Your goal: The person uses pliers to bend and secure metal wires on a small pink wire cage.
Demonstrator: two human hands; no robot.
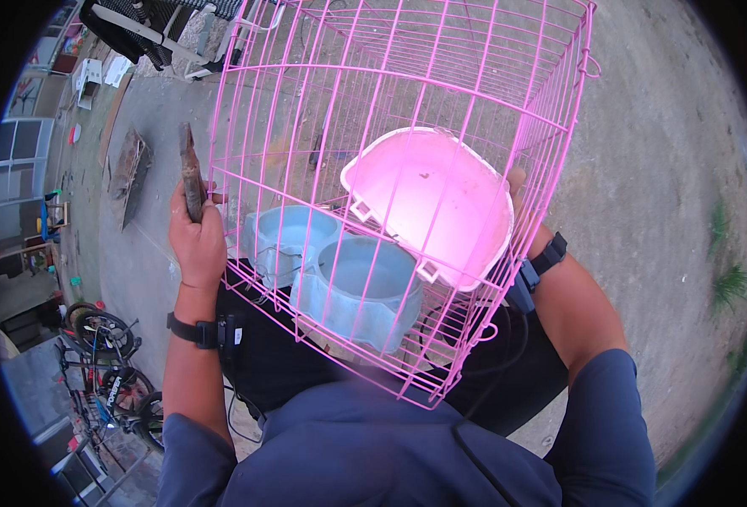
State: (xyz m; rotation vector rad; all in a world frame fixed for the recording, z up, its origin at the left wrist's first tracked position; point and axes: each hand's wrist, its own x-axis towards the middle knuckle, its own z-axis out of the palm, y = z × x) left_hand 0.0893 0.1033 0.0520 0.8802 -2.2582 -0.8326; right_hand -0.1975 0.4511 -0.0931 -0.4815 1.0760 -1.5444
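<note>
A pink wire cage [394, 76] rests tilted against my lap. Inside it lie a pale blue double feeding bowl [365, 308] and, to its right, a pink plastic tub [441, 194] with white clips on its rim. My left hand [198, 241], beside the cage's left side, is closed around a worn brown stick-like piece [191, 173] that points up; its exact kind is unclear. At the cage's right side, my right hand [518, 188] grips the wires, with most of its fingers hidden behind bars and tub.
Bare concrete ground [643, 169] surrounds me. Bicycles [107, 363] stand at the lower left, and a dark chair-like frame [166, 34] is at the upper left. A flat grey-brown piece [130, 173] lies left of my left hand. A black cable [483, 367] runs across my lap.
</note>
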